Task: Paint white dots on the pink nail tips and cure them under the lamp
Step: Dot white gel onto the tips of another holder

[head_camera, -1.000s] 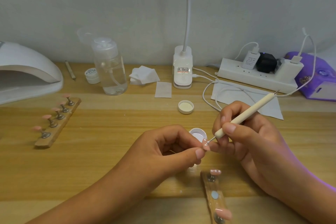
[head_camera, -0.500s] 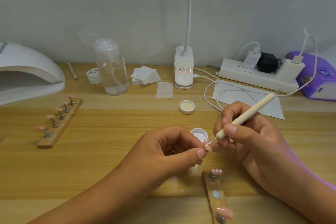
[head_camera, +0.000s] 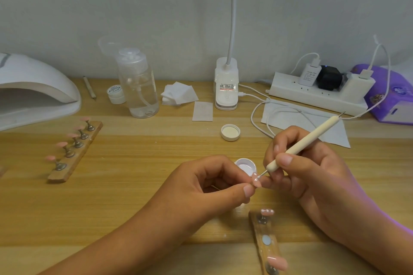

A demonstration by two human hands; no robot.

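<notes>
barely shifted, slim cream dotting pen (head_camera: 306, 143) touches small pink nail tip (head_camera: 256, 182)
left hand (head_camera: 201, 185) pinches nail, right hand (head_camera: 317, 176) grips pen

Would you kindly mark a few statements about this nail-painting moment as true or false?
1. The right hand holds the dotting tool. True.
2. The white cap is screwed onto the small jar. False: the cap lies loose on the table, beyond the open jar.
3. The left hand pinches a pink nail tip. True.
4. The wooden holder on the left carries three nail tips. False: it carries five.
5. The curing lamp stands at the right edge. False: it stands at the far left.
</notes>
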